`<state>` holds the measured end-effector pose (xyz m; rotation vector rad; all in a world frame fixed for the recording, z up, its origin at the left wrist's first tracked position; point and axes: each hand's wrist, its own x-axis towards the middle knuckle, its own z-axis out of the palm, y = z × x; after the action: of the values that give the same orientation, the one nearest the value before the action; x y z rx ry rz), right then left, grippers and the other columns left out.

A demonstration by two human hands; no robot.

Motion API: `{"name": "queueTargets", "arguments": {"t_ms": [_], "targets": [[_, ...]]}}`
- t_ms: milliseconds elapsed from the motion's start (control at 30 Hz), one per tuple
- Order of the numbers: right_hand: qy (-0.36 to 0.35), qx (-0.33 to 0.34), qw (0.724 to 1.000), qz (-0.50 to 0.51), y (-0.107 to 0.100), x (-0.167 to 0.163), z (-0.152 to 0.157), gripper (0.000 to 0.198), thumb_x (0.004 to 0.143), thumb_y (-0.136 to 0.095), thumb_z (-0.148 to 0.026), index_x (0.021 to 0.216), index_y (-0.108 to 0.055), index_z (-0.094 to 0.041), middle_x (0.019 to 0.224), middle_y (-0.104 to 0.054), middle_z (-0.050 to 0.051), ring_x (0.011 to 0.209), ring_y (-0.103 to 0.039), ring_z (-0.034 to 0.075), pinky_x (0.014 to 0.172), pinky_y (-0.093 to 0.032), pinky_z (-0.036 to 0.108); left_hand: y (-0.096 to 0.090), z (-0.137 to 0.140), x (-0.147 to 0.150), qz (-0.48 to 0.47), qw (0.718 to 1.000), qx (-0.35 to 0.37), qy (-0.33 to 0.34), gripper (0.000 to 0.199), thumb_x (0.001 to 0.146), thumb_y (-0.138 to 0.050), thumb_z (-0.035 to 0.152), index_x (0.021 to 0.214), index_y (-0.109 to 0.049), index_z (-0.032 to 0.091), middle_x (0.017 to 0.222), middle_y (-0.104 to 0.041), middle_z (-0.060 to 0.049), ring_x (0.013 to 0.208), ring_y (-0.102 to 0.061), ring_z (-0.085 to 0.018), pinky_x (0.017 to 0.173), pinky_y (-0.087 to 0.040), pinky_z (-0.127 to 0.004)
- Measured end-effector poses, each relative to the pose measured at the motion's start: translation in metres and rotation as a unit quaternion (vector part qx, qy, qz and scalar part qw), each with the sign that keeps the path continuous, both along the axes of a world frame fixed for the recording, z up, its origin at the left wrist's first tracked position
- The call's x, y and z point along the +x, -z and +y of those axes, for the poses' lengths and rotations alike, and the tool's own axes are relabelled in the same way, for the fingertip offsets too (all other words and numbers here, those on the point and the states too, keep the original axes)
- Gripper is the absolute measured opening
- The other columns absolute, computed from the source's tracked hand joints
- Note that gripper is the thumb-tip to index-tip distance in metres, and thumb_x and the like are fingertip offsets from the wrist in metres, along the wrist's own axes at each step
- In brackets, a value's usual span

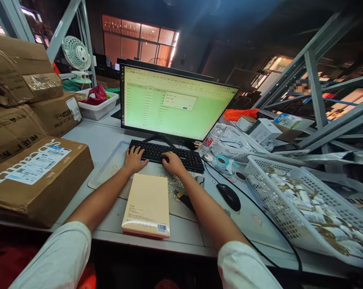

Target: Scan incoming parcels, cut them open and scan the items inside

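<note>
Both of my hands rest on a black keyboard (pixel 187 157) at the middle of the desk. My left hand (pixel 134 159) lies over its left end with the fingers spread. Toward the keyboard's centre, my right hand (pixel 173 163) touches the keys with its fingers partly curled, and nothing shows in it. Behind the keyboard stands a monitor (pixel 175 100) with a spreadsheet-like page and a small dialog box on it. Between my forearms lies a cream-coloured box (pixel 148 200) with a barcode. A yellow and black box cutter (pixel 183 198) is partly hidden by my right forearm.
A black mouse (pixel 228 196) sits right of my forearm, its cable close by. Farther right stands a white basket (pixel 277 212) of small bottles. Cardboard boxes (pixel 69 176) are piled on the left, with a white fan (pixel 76 52) behind them. Metal struts (pixel 315 88) rise at right.
</note>
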<state>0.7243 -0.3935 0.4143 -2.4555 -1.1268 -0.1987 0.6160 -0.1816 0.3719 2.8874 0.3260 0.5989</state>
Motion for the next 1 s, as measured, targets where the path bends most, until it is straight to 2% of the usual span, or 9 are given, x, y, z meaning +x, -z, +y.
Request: {"name": "queueTargets", "arguments": {"t_ms": [133,267,400,533,633,833,1000], "targets": [[0.001,-0.055,0.998,-0.026,0.011,-0.002,0.020,0.045,0.093,-0.056,-0.023,0.137,-0.065,-0.014,0.150,-0.054,0.016,0.140,-0.046,0.030,0.118,-0.036,0.045,-0.002,-0.003,-0.002,-0.015,1.000,-0.001,-0.019,0.059,0.096,-0.053,0.051,0.145,-0.056,0.019,0.156,-0.051,-0.014,0.144,-0.038,-0.038,0.119,-0.029,-0.056],[0.020,-0.069,0.997,-0.029,0.015,-0.004,0.029,0.045,0.096,-0.054,-0.025,0.136,-0.064,-0.010,0.155,-0.048,0.019,0.146,-0.037,0.032,0.121,-0.030,0.049,-0.001,-0.004,0.000,-0.037,0.999,0.002,-0.034,0.058,0.095,-0.055,0.052,0.141,-0.058,0.018,0.150,-0.055,-0.015,0.140,-0.042,-0.038,0.115,-0.033,-0.055],[0.031,-0.082,0.996,-0.024,0.018,-0.005,0.032,0.042,0.097,-0.053,-0.026,0.132,-0.067,-0.009,0.155,-0.047,0.020,0.148,-0.035,0.034,0.121,-0.030,0.051,-0.001,-0.004,0.002,-0.047,0.998,0.004,-0.038,0.058,0.096,-0.054,0.053,0.140,-0.058,0.016,0.145,-0.059,-0.016,0.136,-0.044,-0.038,0.112,-0.034,-0.054],[0.010,-0.057,0.998,-0.040,0.017,-0.004,0.036,0.038,0.098,-0.053,-0.028,0.130,-0.068,-0.013,0.154,-0.050,0.017,0.146,-0.037,0.032,0.120,-0.032,0.050,-0.002,-0.004,0.003,-0.036,0.999,0.006,-0.035,0.056,0.098,-0.051,0.052,0.140,-0.058,0.016,0.139,-0.063,-0.017,0.134,-0.044,-0.037,0.112,-0.033,-0.053],[-0.001,-0.069,0.997,-0.031,0.015,-0.005,0.042,0.036,0.098,-0.054,-0.030,0.127,-0.069,-0.014,0.155,-0.049,0.017,0.148,-0.035,0.032,0.121,-0.031,0.051,-0.002,-0.004,0.004,-0.043,0.999,0.005,-0.033,0.054,0.098,-0.052,0.051,0.138,-0.059,0.016,0.137,-0.063,-0.017,0.134,-0.045,-0.037,0.113,-0.033,-0.052],[-0.002,-0.081,0.997,-0.003,0.013,-0.005,0.065,0.042,0.105,-0.047,-0.041,0.136,-0.064,-0.019,0.166,-0.036,0.013,0.155,-0.022,0.034,0.122,-0.023,0.059,-0.002,-0.004,0.004,-0.054,0.998,0.003,-0.038,0.049,0.097,-0.053,0.048,0.134,-0.060,0.016,0.139,-0.060,-0.016,0.133,-0.045,-0.036,0.111,-0.035,-0.053],[-0.001,-0.075,0.997,-0.001,0.009,0.003,0.071,0.041,0.106,-0.039,-0.036,0.134,-0.064,-0.018,0.163,-0.040,0.013,0.154,-0.026,0.032,0.123,-0.024,0.058,-0.002,-0.003,0.004,-0.056,0.998,0.003,-0.039,0.048,0.096,-0.055,0.048,0.132,-0.061,0.017,0.139,-0.061,-0.016,0.132,-0.046,-0.036,0.109,-0.036,-0.054]]}}
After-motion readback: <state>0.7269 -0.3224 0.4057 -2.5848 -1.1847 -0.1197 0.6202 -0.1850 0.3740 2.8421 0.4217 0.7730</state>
